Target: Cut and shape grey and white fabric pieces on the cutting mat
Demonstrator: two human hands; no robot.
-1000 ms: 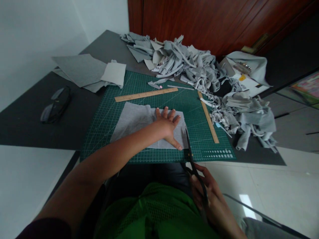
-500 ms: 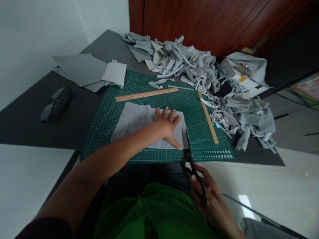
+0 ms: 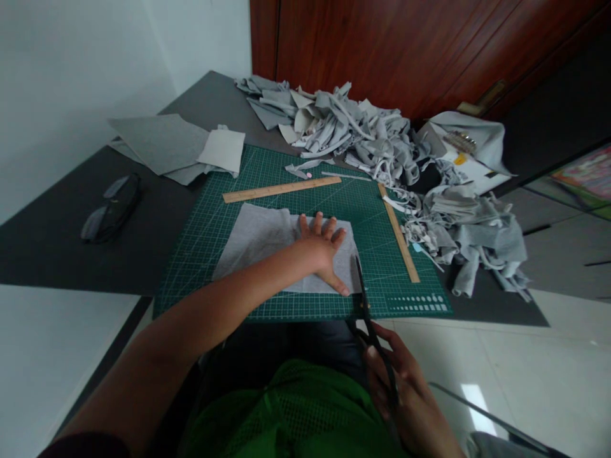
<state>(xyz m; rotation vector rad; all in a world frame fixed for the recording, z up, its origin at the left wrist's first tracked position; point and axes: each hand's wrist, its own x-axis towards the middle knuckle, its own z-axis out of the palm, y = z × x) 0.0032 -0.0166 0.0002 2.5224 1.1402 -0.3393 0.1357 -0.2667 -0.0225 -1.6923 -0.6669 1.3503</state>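
A piece of light grey fabric (image 3: 260,238) lies flat on the green cutting mat (image 3: 191,254), close to the mat's front edge. My left hand (image 3: 321,251) presses on its right part, palm down with the fingers spread. My right hand (image 3: 401,381) grips the handles of black scissors (image 3: 365,308) below the mat's front edge. The scissors' blades point away from me and lie along the fabric's right edge. How far the blades are parted is hard to make out. My forearm hides the fabric's lower left part.
Two wooden rulers (image 3: 281,189) lie on the mat, one behind the fabric, one at right. Grey fabric scraps (image 3: 382,140) are heaped along the back and right, beside a white box (image 3: 477,168). Eyeglasses (image 3: 112,207) and flat fabric sheets (image 3: 160,140) sit at left.
The whole view has shifted slightly, so everything appears a little lower. My hands, the scissors and the fabric keep nearly the same places relative to each other.
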